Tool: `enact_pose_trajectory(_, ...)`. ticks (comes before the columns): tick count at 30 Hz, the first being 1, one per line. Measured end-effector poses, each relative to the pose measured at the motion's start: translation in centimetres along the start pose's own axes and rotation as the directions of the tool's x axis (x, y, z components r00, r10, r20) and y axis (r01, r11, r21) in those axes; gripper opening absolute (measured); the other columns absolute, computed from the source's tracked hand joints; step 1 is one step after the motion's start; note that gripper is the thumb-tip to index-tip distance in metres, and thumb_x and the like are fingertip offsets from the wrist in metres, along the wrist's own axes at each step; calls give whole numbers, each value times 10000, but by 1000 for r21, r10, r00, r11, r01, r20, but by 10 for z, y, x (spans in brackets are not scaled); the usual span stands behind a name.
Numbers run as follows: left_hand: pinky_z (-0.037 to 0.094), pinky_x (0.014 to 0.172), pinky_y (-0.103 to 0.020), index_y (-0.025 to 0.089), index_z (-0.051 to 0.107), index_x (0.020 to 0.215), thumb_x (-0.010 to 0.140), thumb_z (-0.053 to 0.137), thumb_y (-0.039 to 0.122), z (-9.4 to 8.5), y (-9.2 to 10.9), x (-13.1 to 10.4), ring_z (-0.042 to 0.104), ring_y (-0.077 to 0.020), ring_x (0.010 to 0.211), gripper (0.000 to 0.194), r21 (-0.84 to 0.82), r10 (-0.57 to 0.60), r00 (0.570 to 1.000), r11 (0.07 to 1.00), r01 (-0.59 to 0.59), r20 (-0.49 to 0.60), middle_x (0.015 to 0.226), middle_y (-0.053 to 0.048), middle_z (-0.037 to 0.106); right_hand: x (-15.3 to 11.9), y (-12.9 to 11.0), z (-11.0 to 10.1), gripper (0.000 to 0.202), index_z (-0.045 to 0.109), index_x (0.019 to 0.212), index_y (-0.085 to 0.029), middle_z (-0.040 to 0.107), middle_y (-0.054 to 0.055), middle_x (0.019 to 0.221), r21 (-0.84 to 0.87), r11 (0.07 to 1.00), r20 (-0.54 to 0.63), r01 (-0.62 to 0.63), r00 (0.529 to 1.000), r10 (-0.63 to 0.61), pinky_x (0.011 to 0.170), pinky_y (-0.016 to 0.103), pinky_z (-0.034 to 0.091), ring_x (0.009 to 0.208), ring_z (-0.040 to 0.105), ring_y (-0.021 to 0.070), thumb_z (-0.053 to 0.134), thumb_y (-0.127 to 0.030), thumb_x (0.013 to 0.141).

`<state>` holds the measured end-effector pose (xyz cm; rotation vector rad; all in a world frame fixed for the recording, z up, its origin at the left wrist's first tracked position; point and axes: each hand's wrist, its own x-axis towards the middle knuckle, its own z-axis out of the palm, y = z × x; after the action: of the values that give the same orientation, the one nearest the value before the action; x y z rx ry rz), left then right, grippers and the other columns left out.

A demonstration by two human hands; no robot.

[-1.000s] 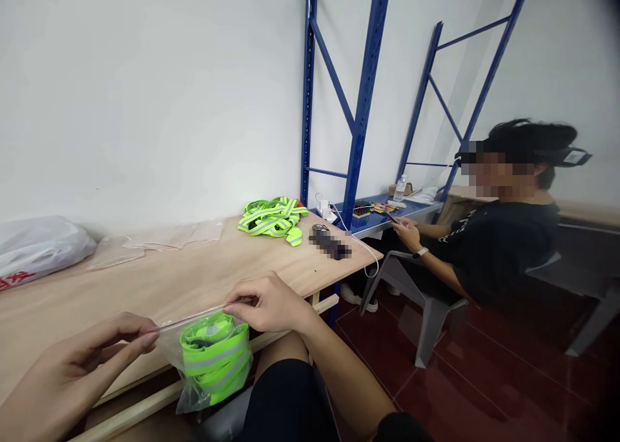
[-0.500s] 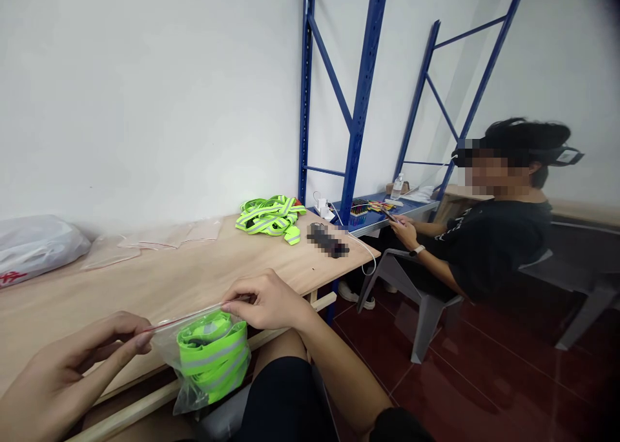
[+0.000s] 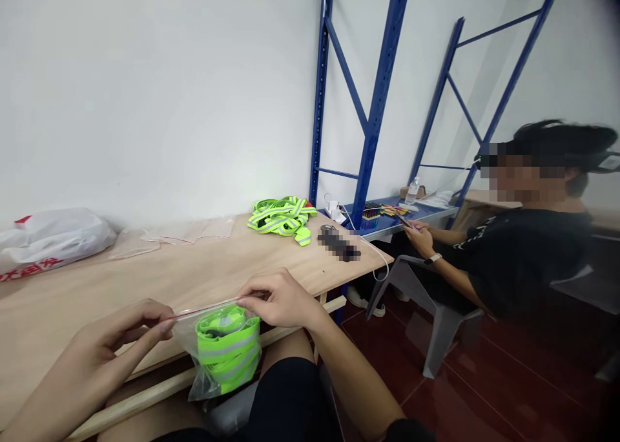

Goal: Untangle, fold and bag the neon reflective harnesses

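Observation:
Between my hands hangs a clear zip bag (image 3: pixel 194 371) over the table's front edge, above my lap. A folded bundle of neon-green reflective straps (image 3: pixel 227 351) fills its right part. My left hand (image 3: pixel 121 345) pinches the left end of the bag's red-lined top between thumb and fingers. At the other end of that top, my right hand (image 3: pixel 278 300) is closed on the right corner. The strip is stretched straight between the two pinches. Whether the zip is sealed along its length, I cannot tell.
Loose green reflective straps (image 3: pixel 283 219) lie heaped at the table's back, beside a blurred dark object (image 3: pixel 339 243). Flat clear bags (image 3: pixel 194 231) and a white plastic bag (image 3: pixel 58 242) rest by the wall. A seated person (image 3: pixel 537 248) holds a phone near blue racking (image 3: pixel 382 86).
The view has turned slightly left, so everything sits further right in the picture. Both hands keep their pinches on the bag's top.

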<state>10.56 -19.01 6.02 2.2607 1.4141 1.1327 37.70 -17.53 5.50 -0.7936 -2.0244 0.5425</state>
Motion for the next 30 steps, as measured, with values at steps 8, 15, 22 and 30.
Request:
enact_pose_trajectory(8, 537, 596, -178, 265, 679, 808, 824, 606, 544, -7, -10, 4, 671, -175, 698, 289, -62, 82, 995, 995, -78, 62, 729, 8, 683, 0, -4, -1, 141, 753, 820, -166, 743, 23, 752, 30, 998, 0, -60, 998, 60, 645, 204, 470, 675, 642, 127, 640, -230, 875)
enact_pose_trajectory(15, 565, 660, -221, 216, 693, 900, 850, 598, 543, -3, -8, 5, 683, -182, 712, 345, -177, -26, 998, 984, 16, -57, 770, -18, 705, 22, 23, 8, 165, 734, 787, -141, 710, 20, 682, 148, 984, 38, -104, 994, 99, 613, 215, 469, 628, 628, 127, 637, -256, 856)
enact_pose_trajectory(22, 584, 704, -272, 198, 689, 905, 853, 594, 553, -24, -25, 5, 690, -194, 704, 371, -259, -170, 972, 958, 124, -165, 766, -29, 709, 169, 80, -37, 231, 731, 892, -146, 739, 61, 873, -95, 995, -312, 4, 949, -34, 783, 287, 506, 830, 654, 176, 562, -302, 882)
enact_pose_trajectory(30, 532, 920, -342, 188, 711, 966, 915, 439, 590, -2, -72, 20, 684, -261, 1020, 489, -14, -159, 977, 987, 162, 145, 1042, -88, 748, 124, 152, -12, 483, 581, 1342, -123, 570, 172, 1419, -509, 859, -7, -59, 998, 65, 1133, 409, 364, 1320, 511, 260, 579, -163, 860)
